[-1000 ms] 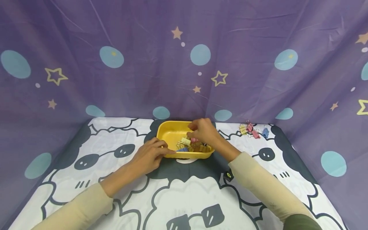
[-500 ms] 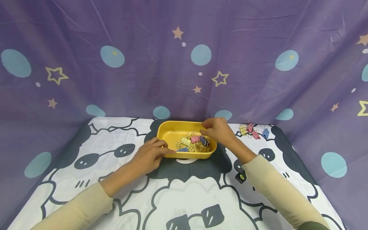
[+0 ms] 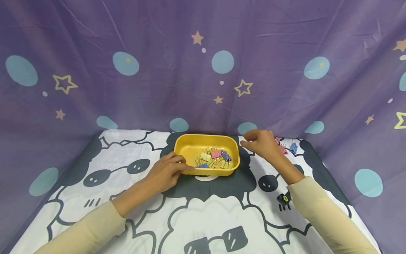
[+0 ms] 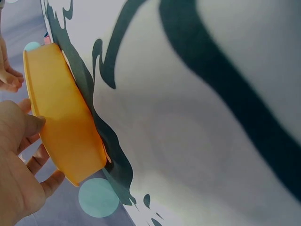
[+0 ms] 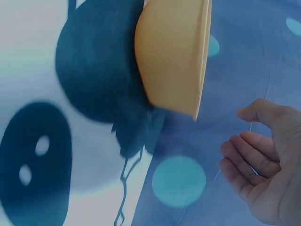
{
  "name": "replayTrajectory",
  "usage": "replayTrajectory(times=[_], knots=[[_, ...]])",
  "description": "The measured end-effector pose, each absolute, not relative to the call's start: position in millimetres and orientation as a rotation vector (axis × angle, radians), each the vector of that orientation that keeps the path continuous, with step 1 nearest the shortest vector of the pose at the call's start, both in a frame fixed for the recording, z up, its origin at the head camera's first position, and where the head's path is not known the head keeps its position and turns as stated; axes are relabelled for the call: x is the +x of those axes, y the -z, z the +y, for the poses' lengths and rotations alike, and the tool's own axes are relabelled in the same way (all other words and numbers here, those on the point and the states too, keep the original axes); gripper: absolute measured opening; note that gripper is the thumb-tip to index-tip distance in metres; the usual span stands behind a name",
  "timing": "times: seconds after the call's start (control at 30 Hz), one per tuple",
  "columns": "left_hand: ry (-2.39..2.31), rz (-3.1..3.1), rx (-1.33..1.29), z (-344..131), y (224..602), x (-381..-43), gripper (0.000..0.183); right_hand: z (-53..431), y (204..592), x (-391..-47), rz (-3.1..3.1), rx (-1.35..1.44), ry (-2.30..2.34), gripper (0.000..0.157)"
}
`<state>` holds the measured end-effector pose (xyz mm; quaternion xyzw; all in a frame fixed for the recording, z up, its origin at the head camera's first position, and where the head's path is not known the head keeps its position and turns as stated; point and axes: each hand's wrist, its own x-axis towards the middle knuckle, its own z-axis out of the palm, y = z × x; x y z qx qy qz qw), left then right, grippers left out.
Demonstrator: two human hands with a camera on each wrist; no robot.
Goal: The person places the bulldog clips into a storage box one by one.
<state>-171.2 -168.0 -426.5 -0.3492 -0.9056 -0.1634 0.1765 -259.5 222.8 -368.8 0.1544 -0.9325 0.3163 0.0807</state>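
coloured metal binder clips (image 3: 216,154) lie inside yellow oblong plastic tray (image 3: 206,172), others outside; left hand (image 3: 163,171) clamped on it, right hand (image 3: 263,144) empty, thumb apart.

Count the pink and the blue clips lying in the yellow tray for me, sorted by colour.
Pink: 1, the pink clip
Blue: 2, the brighter blue clip and the darker blue clip
Total: 3, all in the yellow tray
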Motion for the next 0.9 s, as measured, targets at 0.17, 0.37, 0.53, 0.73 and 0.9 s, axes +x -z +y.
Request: replayTrajectory(times=[0.17, 0.37, 0.53, 0.73, 0.9], knots=[[0.464, -2.565, -0.985, -168, 428, -171, 0.048, 251, 369, -260, -2.779, 0.369, -0.958, 0.036], [0.46, -2.561, -0.985, -168, 428, -171, 0.048, 283, 375, -261, -2.767, 0.289, -0.937, 0.038], [0.463, -2.571, -0.985, -168, 427, -172, 0.048, 307, 382, -257, -2.745, 0.221, -0.877, 0.037], [0.46, -2.568, -0.986, -168, 426, -171, 0.047, 332, 392, -257, -2.738, 0.141, -0.86, 0.034], [0.456, -2.571, -0.989, -168, 426, -170, 0.047, 351, 400, -257, -2.733, 0.048, -0.788, 0.038]])
